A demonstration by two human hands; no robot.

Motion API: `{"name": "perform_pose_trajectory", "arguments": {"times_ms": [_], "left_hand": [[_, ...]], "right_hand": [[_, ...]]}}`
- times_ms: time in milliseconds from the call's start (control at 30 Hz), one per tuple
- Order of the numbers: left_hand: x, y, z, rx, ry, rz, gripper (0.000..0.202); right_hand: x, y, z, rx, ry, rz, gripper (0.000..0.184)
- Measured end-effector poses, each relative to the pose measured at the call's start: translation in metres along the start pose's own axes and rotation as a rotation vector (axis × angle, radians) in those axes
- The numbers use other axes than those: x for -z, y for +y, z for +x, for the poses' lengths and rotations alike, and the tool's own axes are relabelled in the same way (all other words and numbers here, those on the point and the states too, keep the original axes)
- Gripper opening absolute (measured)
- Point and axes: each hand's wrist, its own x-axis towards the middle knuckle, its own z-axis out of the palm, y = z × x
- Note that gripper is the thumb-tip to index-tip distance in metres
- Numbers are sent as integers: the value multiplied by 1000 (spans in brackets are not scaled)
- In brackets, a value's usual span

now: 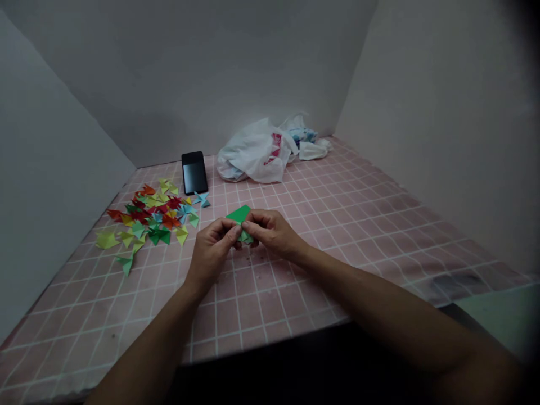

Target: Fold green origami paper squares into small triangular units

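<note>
I'm sitting at the pink tiled desk (320,270), grey walls closing it in on three sides. Using the green paper (238,215) as the reference for everything.

Far behind the green paper, against the back wall: white plastic bags (257,152) are lying in a heap. Behind and a bit left of the paper: a black phone (194,172) is lying flat, screen up. Left of the paper: a pile of folded paper pieces (152,216) is spreading out in red, yellow, green and blue, with a few strays nearer the desk edge.

The green paper itself is sitting just above the desk surface, roughly mid-desk, between my two hands. My left hand (212,250) is pinching its left side, thumb and forefinger pressed together on it. My right hand (272,230) is pinching the right side the same way, fingertips closed on the fold. A flat corner is sticking up behind my fingers; the part under the fingertips is hidden, so I can't tell how far the fold has got.

My read on doing this well: keep both pinches close to the crease line, line the edges up before pressing, then run a fingertip along the fold for a sharp crease. Thin paper is going to slip or skew if one grip loosens.
</note>
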Motion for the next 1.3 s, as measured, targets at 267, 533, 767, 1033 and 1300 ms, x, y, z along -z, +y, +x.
{"name": "perform_pose_trajectory", "arguments": {"times_ms": [267,533,767,1033,1300], "left_hand": [[1,1,-2,-31,14,72,19],[-2,4,-1,-68,176,141,21],[-6,5,-2,-70,160,164,21],[-6,2,-5,-110,144,176,20],[-5,1,-3,-164,78,211,20]], "right_hand": [[-1,0,-1,-6,-43,3,28],[-2,4,-1,-34,-84,171,33],[-4,4,-1,-49,-72,184,29],[-5,1,-1,-33,-32,168,26],[-6,4,-4,-94,-75,276,35]]}}
